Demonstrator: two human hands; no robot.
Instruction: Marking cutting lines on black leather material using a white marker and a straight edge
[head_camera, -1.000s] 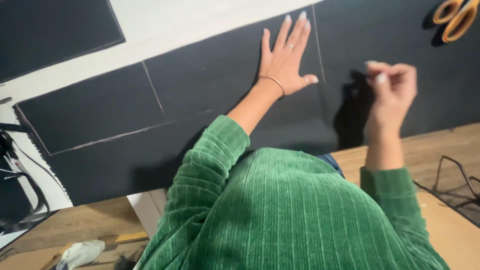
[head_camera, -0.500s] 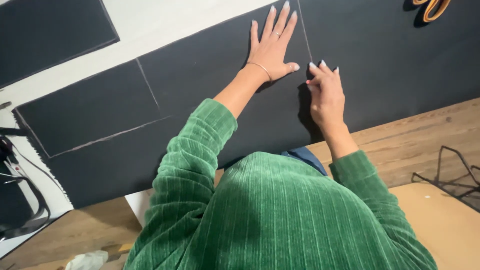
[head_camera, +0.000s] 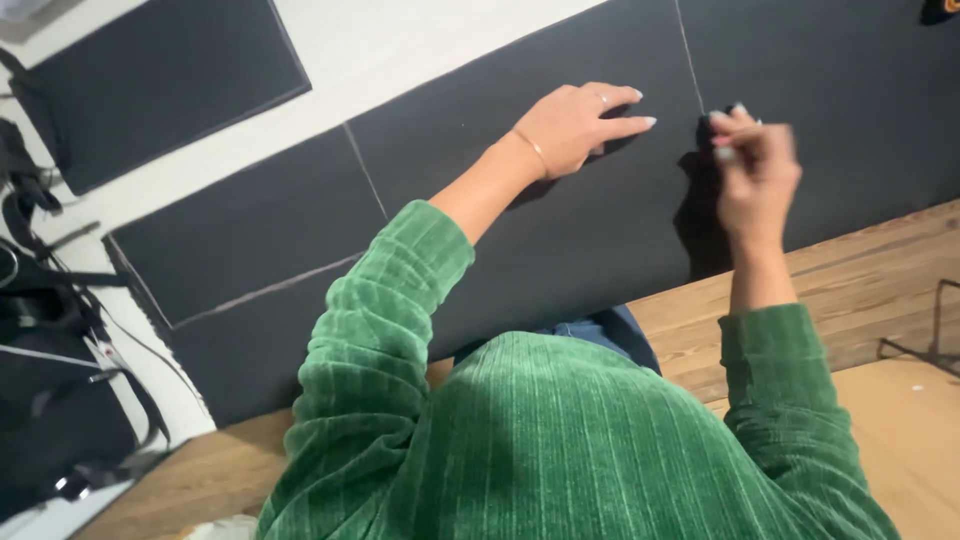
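A large sheet of black fabric (head_camera: 560, 250) lies spread flat over a white table (head_camera: 420, 60), covering most of the view and reaching down to the edge nearest the person. Its surface is matte and smooth, without visible folds. Thin pale chalk-like lines (head_camera: 365, 170) cross it: one runs up and away from near the left forearm, another (head_camera: 688, 50) rises by the right hand, and a long one slants across the lower left part, marking the cloth into panels. A second dark piece (head_camera: 160, 90) lies apart at the upper left, with bare white table between the two.

The left hand (head_camera: 570, 125) rests palm-down on the fabric, fingers loosely stretched and pointing right, holding nothing; a thin bracelet circles the wrist and a ring shows on one finger. The right hand (head_camera: 755, 165) is blurred, just beside the foot of the right line, its fingers pinched together over the cloth; whether they grip something small cannot be told. Both arms wear green ribbed sleeves (head_camera: 390, 320).

A wooden floor (head_camera: 860, 280) shows below the fabric at right. Black straps (head_camera: 60, 330) hang at the left edge.
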